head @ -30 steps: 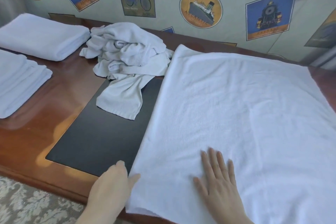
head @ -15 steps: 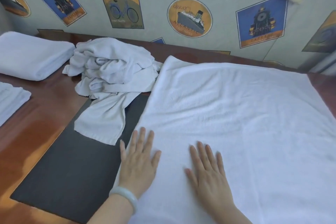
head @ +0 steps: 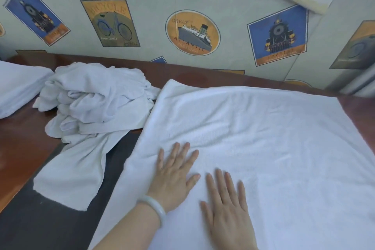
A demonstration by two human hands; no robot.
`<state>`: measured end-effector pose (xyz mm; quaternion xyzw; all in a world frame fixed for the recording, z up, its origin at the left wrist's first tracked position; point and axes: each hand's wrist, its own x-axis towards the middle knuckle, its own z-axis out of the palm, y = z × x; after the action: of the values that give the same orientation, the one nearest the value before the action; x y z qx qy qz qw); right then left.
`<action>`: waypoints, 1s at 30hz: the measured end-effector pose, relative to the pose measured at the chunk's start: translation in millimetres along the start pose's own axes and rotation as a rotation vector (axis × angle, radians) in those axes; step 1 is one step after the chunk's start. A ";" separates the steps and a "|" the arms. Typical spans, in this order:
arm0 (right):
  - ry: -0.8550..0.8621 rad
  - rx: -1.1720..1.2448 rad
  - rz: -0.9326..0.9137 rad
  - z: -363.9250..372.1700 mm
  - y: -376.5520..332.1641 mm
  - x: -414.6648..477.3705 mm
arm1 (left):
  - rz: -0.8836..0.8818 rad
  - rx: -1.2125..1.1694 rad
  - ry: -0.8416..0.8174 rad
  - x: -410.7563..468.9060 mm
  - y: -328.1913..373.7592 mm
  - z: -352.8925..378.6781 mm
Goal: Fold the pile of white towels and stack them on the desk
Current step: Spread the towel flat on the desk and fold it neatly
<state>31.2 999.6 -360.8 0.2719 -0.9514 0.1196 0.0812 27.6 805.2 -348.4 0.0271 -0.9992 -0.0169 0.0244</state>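
Left grip [head: 174, 176] open, no grasp: palm flat, fingers straight and spread, pressing on the spread towel [head: 263, 138] near its left edge. Right grip [head: 227, 207] open too, flat on the same towel, fingers straight and close together. It sits just right of the left grip and nearer the camera; thumbs near each other, not touching. Pale bangle [head: 154, 207] on the left wrist.

Spread towel: white, one big sheet lying flat on the tabletop [head: 22, 140], filling the right half of the view. Light wrinkles fan out beyond the left grip's fingertips. Far left corner lifts a little. Near edge runs out of frame, so its end cannot be told.

Everything else, placed from the spread towel:
- Left of it, touching its far left edge: crumpled pile [head: 97, 103] of white towels, unfolded, bunched high.
- Left and nearer the camera: loose towel [head: 75, 172] trailing out of the pile, lying flat, just beside the spread towel with a dark strip between.
- Under its left edge and out to the left: black mat [head: 60, 227], also under the loose towel.
- Far left, past the pile: folded towel [head: 18, 89], cut by the frame edge, up against the pile.
- Behind it: a strip of bare red-brown wood, then wallpaper [head: 233, 6] printed with bicycle, ship and locomotive labels.
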 end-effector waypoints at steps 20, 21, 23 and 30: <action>0.082 0.016 0.073 21.9 10.2 93.7 | -0.618 -0.303 -0.012 151.2 -108.3 -48.0; 0.085 0.006 0.069 22.5 10.6 93.5 | -0.644 -0.360 -0.073 164.0 -112.8 -51.0; 0.083 -0.018 0.062 24.5 12.1 93.2 | -0.612 -0.477 -0.110 181.1 -122.0 -49.2; 0.017 -0.026 0.087 22.0 12.7 92.2 | -0.537 -0.439 0.174 190.4 -151.6 -40.4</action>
<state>-54.9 958.2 -364.1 0.2283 -0.9631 0.1128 0.0876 -152.2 642.1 -304.4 0.2841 -0.9232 -0.2346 0.1095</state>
